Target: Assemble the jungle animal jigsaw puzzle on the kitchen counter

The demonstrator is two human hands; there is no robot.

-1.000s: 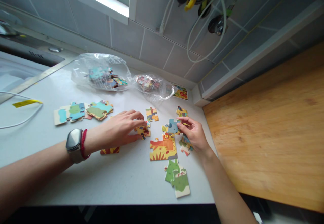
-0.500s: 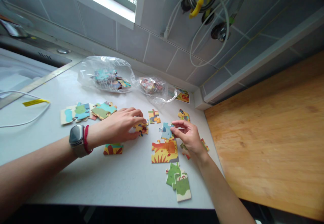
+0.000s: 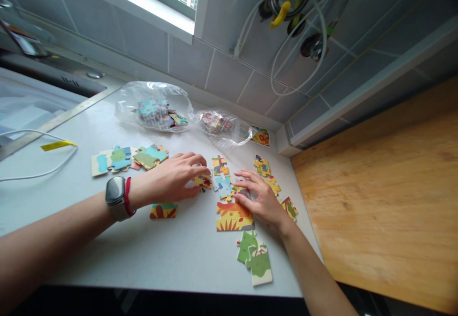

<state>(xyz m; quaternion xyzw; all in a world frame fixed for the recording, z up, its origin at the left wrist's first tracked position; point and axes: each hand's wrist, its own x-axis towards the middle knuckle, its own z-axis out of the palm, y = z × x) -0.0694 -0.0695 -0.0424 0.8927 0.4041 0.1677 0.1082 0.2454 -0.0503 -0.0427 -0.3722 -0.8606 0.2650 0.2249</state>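
The fingers of my left hand [image 3: 179, 175] curl round the edge of a yellow puzzle piece [image 3: 204, 183] on the counter. My right hand [image 3: 260, 199] is spread low over the joined orange-and-yellow puzzle pieces [image 3: 232, 216], its fingertips hiding part of what lies beneath. Just left of those fingertips is a light blue puzzle piece [image 3: 222, 188], flat above the orange pair; whether it is locked in, I cannot tell. Another piece with an orange spotted shape [image 3: 220, 166] lies just above the blue one.
Green puzzle pieces [image 3: 258, 261] lie near the front edge, and a stack of pieces [image 3: 121, 158] sits left. Clear plastic bags [image 3: 153, 106] holding more pieces are at the back. A wooden board [image 3: 379, 192] borders the right side; a white cable [image 3: 53, 168] lies left.
My right hand has let go of the light blue piece and opened. That piece now lies further left, below the spotted one. My left hand keeps its place at the yellow piece.
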